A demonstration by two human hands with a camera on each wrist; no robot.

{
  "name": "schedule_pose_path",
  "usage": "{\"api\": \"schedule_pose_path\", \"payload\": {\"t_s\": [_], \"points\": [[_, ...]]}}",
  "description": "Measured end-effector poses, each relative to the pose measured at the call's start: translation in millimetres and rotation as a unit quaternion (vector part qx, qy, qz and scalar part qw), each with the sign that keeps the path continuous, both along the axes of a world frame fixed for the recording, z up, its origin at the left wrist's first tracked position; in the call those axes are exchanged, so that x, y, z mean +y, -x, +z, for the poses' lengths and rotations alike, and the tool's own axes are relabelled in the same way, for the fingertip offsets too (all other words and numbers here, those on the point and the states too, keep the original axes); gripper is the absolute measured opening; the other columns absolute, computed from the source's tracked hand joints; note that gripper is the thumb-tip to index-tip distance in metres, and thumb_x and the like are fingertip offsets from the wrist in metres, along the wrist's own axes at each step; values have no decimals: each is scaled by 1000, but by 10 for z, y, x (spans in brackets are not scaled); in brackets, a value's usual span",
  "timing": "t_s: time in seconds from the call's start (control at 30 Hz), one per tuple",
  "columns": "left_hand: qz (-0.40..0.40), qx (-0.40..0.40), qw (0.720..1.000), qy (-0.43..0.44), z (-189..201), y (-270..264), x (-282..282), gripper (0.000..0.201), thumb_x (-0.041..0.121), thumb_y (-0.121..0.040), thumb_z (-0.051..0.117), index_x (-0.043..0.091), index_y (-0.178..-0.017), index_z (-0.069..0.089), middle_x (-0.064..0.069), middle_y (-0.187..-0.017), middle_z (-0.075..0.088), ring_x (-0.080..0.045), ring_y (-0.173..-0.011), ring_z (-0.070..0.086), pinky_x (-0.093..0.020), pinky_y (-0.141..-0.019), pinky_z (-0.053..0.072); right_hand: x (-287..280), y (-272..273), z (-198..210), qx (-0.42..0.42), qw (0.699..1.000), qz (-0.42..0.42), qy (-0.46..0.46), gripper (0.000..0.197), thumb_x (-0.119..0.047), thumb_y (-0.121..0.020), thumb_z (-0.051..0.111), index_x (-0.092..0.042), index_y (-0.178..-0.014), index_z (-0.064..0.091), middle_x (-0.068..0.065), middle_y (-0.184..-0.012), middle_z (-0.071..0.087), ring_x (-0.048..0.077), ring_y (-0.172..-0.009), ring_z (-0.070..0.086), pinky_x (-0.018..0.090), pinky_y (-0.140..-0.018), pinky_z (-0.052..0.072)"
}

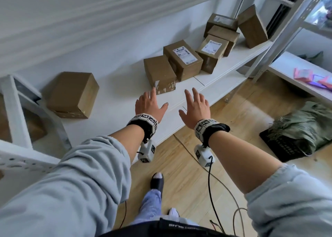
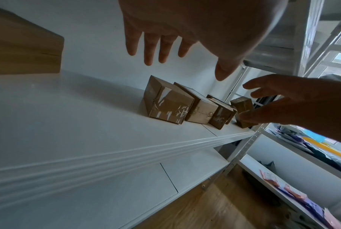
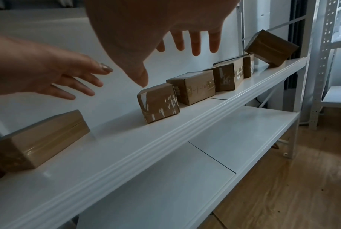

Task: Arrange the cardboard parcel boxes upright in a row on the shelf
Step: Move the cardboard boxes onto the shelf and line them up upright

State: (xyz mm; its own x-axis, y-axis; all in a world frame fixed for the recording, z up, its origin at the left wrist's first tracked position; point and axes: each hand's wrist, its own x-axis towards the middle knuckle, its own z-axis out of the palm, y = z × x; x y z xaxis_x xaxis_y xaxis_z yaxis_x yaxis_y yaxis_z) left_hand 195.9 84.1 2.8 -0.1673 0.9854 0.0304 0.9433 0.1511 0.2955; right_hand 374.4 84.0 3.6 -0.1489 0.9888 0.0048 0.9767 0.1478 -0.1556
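Note:
Several brown cardboard parcel boxes lie on a white shelf (image 1: 115,96). One large box (image 1: 72,94) lies alone at the left. A taped box (image 1: 159,74) is nearest my hands, beside a labelled box (image 1: 183,59). Further right are another labelled box (image 1: 211,52), stacked ones behind it, and a tilted box (image 1: 252,26) leaning at the far end. My left hand (image 1: 149,102) and right hand (image 1: 196,104) hover over the shelf's front, fingers spread, holding nothing. In the right wrist view the taped box (image 3: 158,103) sits just beyond both hands.
A metal shelf post (image 1: 265,55) stands at the right end. A lower shelf board (image 3: 214,139) runs beneath. Another shelf at the right holds pink and purple packets (image 1: 312,77). A green bag on a black crate (image 1: 301,129) and cables (image 1: 215,191) lie on the wooden floor.

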Motion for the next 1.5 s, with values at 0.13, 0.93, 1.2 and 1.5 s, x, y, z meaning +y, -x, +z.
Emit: {"api": "schedule_pose_path", "payload": {"t_s": [0.13,0.93,1.2,1.5], "points": [[-3,-6,1000,4,-100,59,523,75,57,-90,52,19,-149,27,-12,-144,42,-33,-128,44,-43,-103,39,514,103,-89,17,1000,-17,-4,79,-49,-92,55,-18,-155,17,13,-161,20,36,-142,28,49,-114,30],[56,-22,993,103,-354,52,1854,66,41,-100,46,10,-153,20,-24,-127,55,-42,-111,58,-43,-89,47,1994,612,-497,190,980,3,58,34,-26,-99,46,-14,-131,46,21,-111,61,40,-100,60,45,-82,52],[69,-13,994,88,-187,-52,1326,64,41,-101,45,9,-152,22,-24,-124,56,-42,-110,58,-42,-85,47,1538,528,-339,181,983,37,19,27,-25,-98,44,-12,-119,53,19,-98,64,37,-87,62,42,-74,52],[128,-27,989,68,-30,-151,1,65,41,-101,43,10,-153,20,-21,-124,56,-40,-110,59,-42,-83,49,395,413,-170,169,979,116,14,29,-26,-99,42,-14,-124,52,17,-101,64,36,-91,61,37,-75,47]]}}
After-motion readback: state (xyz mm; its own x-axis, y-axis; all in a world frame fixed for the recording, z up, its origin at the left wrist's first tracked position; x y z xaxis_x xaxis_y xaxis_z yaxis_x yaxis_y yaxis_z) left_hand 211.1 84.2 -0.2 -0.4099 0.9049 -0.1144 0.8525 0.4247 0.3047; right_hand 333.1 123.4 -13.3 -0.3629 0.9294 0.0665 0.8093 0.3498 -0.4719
